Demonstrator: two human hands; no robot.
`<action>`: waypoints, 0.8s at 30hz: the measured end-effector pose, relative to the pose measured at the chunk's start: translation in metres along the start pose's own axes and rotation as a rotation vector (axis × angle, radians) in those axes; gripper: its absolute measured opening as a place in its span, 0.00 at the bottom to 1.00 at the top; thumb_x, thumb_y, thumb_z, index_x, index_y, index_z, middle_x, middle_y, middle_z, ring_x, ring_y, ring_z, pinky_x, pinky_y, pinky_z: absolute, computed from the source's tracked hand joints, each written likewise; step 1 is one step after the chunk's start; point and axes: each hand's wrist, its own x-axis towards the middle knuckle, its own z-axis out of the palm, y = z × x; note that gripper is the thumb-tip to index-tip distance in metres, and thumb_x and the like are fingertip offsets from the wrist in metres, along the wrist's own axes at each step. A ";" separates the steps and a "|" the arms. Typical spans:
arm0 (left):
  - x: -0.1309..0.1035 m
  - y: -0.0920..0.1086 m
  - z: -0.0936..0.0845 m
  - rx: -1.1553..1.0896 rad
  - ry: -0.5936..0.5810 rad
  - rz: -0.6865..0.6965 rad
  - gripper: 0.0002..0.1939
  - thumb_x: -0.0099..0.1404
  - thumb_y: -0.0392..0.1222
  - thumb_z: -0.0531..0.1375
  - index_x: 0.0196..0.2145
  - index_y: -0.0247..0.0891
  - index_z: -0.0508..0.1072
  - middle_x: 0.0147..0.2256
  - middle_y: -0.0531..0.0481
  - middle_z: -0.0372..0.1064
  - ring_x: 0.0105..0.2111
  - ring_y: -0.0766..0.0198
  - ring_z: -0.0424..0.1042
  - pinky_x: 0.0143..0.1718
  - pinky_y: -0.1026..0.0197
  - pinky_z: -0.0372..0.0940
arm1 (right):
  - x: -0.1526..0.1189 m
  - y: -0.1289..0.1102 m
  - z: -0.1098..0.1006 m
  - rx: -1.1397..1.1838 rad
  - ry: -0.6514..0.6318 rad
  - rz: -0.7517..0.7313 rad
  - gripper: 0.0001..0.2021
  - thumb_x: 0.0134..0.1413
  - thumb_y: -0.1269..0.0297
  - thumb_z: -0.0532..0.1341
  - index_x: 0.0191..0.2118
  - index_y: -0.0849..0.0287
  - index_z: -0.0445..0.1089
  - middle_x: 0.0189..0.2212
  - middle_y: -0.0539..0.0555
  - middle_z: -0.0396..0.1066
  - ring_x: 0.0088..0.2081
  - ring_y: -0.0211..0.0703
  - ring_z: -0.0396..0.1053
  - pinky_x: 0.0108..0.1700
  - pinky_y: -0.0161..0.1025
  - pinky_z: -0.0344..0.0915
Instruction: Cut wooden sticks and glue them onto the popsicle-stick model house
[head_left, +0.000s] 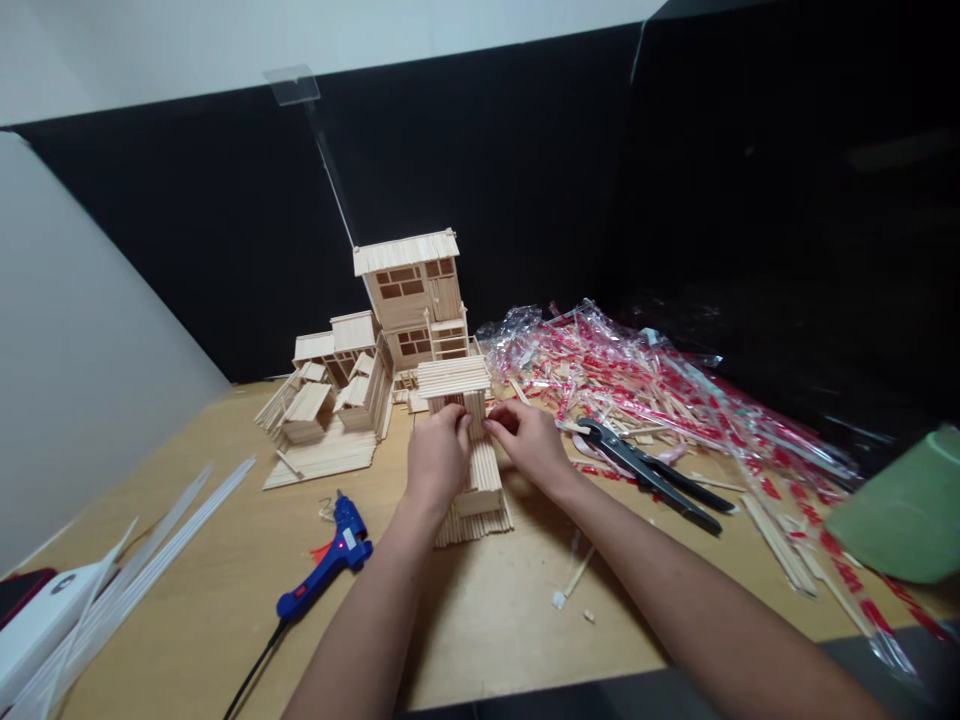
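A model house of thin wooden sticks [484,470] stands in the middle of the table, with a small flat roof on its raised part. My left hand [439,450] is at its left side, fingers closed in a pinch near the wall under the roof. On the other side, my right hand [525,435] has thumb and forefinger pinched together close to the wall. Whatever either hand holds is too small to make out. Behind stands a taller two-storey stick house [409,290], joined on the left by low stick buildings [319,430] on a stick base.
A blue glue gun [326,565] lies left of my left arm. Clear glue sticks [161,570] and a white box [56,610] are at the far left. Right of the model lie black-handled pliers [652,475], a heap of red-printed wrappers [637,375] and a green container [904,510].
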 end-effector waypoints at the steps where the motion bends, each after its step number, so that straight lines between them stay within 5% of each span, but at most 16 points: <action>1: 0.000 0.000 0.000 -0.005 0.001 0.000 0.10 0.66 0.37 0.57 0.39 0.36 0.80 0.33 0.42 0.80 0.30 0.57 0.76 0.34 0.61 0.63 | 0.000 0.000 0.000 -0.001 0.002 -0.001 0.01 0.53 0.70 0.64 0.33 0.59 0.74 0.28 0.52 0.78 0.30 0.43 0.75 0.35 0.37 0.67; 24: -0.005 -0.008 0.008 -0.077 0.050 0.049 0.10 0.67 0.38 0.56 0.40 0.37 0.78 0.36 0.43 0.79 0.33 0.58 0.77 0.36 0.60 0.65 | -0.001 -0.002 0.002 -0.124 -0.023 -0.007 0.02 0.57 0.67 0.62 0.34 0.59 0.72 0.29 0.52 0.77 0.31 0.41 0.75 0.35 0.35 0.67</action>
